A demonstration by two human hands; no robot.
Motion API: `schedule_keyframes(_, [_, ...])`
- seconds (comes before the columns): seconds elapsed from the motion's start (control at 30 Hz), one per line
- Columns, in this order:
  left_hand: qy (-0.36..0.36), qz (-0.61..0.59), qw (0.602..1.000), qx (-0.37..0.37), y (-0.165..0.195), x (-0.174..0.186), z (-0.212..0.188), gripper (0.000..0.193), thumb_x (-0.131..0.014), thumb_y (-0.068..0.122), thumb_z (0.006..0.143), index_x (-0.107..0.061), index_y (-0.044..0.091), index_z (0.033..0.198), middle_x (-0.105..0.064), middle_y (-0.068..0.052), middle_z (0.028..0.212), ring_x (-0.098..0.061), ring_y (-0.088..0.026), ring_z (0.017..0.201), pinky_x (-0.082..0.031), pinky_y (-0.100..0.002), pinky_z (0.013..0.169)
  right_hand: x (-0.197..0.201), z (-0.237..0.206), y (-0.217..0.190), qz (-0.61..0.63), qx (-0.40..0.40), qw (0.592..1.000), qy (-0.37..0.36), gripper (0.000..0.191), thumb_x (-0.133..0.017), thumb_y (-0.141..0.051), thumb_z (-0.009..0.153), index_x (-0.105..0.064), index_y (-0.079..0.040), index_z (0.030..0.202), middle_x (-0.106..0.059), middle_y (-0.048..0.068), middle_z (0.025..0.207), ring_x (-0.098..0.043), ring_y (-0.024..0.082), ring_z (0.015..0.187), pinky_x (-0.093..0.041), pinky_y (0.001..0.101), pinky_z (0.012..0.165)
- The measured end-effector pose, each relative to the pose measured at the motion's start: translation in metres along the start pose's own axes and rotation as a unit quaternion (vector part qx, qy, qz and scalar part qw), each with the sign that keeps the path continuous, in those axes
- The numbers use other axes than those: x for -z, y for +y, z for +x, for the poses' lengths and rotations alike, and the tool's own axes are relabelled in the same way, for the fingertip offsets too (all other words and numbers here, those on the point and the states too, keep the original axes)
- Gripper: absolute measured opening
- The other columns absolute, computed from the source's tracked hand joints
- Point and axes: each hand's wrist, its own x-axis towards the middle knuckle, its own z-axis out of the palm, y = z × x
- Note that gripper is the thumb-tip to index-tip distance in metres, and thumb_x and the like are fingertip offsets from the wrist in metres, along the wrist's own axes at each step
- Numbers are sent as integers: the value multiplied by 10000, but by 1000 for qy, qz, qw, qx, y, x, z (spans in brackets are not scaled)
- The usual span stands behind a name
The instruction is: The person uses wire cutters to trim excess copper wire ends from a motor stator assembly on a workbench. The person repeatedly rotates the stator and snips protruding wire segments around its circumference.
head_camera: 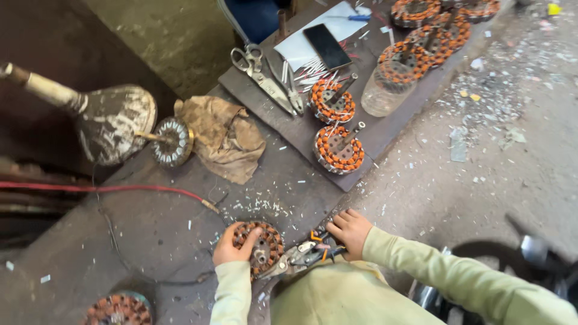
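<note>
At the near edge of the desk [150, 222], the left hand [232, 245] clasps a copper-wound stator [260, 245], fingers curled over its rim, while the right hand [349, 232] closes around pliers [304, 256] touching the stator's near side. Beyond the stator, two orange-wound stators [337, 129] stand apparently finished beside scissors [265, 75] and a rag [223, 137]. Judging by its bare, darker coils, this stator looks unfinished. The plier tips are hard to make out, and another stator [117, 310] is cut off left of it.
</note>
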Motion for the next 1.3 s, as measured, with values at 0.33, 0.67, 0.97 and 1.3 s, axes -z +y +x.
schedule_keyframes(0.33, [95,-5,995,16,8,-2,0,541,-884,470,723,-747,93,1086,-783,-92,974,-759,-246,873,-582,-357,792,-37,14,18,-47,72,964,252,717,-747,-253,460,-611,-10,1121,-618,186,1078,-590,369,999,-434,550,943])
schedule_keyframes(0.67, [112,-12,993,-36,19,4,-5,539,-845,500,781,-733,84,1105,-759,-113,1016,-735,-279,909,-566,-377,815,-9,-15,-26,26,-20,994,105,787,-799,-314,585,-580,22,1262,-628,214,1130,-595,400,1052,-446,535,958])
schedule_keyframes(0.97, [99,-28,995,-11,23,6,-9,566,-827,528,791,-715,94,1137,-756,-106,1025,-735,-279,913,-564,-385,807,4,-35,-27,433,-226,771,-409,520,-807,-410,804,-733,-49,1171,-729,79,907,-663,183,834,-546,356,759])
schedule_keyframes(1.3, [187,54,966,-168,12,24,-45,407,-797,244,877,-654,14,1182,-617,-190,1184,-588,-377,1095,-492,-465,941,11,-44,-19,364,-181,821,-400,504,-843,-380,750,-728,-52,1115,-730,30,910,-629,122,869,-523,306,798])
